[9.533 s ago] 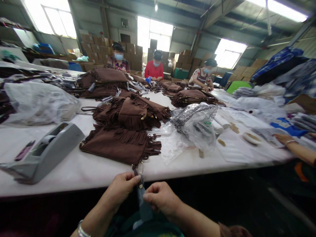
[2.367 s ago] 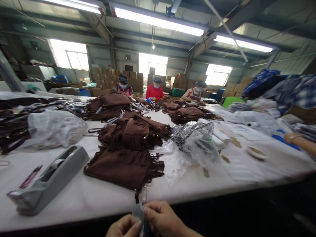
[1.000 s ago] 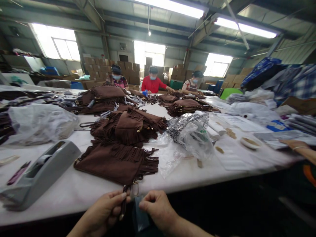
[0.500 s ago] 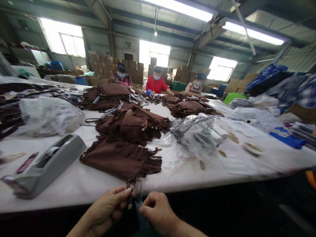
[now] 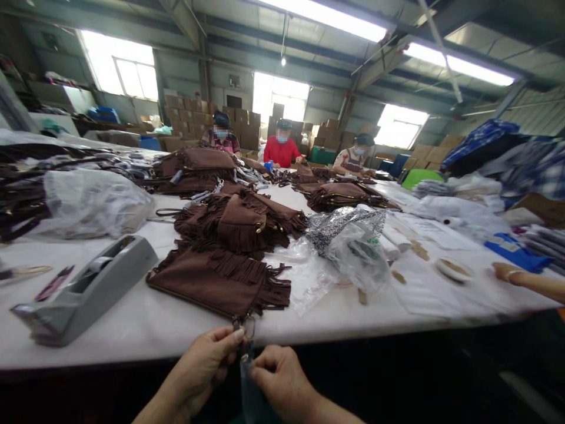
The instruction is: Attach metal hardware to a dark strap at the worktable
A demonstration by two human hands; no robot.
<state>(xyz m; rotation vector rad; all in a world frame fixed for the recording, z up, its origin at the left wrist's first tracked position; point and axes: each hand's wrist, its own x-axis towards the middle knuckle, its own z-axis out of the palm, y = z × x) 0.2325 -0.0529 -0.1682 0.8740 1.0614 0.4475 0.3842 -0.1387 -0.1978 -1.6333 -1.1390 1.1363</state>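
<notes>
Head view, biggest first: white table (image 5: pixel 145 330) runs across just beyond both hands, its near edge right above the knuckles. Past the fingertips lies the nearest brown fringed bag (image 5: pixel 212 282), flat, one corner hanging at the table edge. Further out behind it, a heap of same bags (image 5: pixel 241 221). Well out to the left of the left hand, a grey tape dispenser (image 5: pixel 83 291); further left and back, a clear plastic bag (image 5: pixel 92 203). Out to the right of the right hand, a crumpled plastic bag (image 5: pixel 353 247), then flat white sheets. A co-worker's forearm (image 5: pixel 525 280) rests on the far right edge of the table. Three people sit at the far end.

Left hand (image 5: pixel 205 368): closed, thumb and forefinger pinching the short strap end with the metal ring (image 5: pixel 249 325) at the bag corner. Right hand (image 5: pixel 282 383): closed, pinching the top of a thin bluish film strip (image 5: pixel 251 394) that hangs down between the two hands.

Change vs half a second ago: both hands sit a bit higher and tighter together, film edge now right at the ring, fingertips almost touching. A second ago the left hand held the strap lower, film apart from it. Reads as the film being brought up onto the hardware: wrap at the ring is in progress, not finished. Bag itself hasn't shifted on the table.
</notes>
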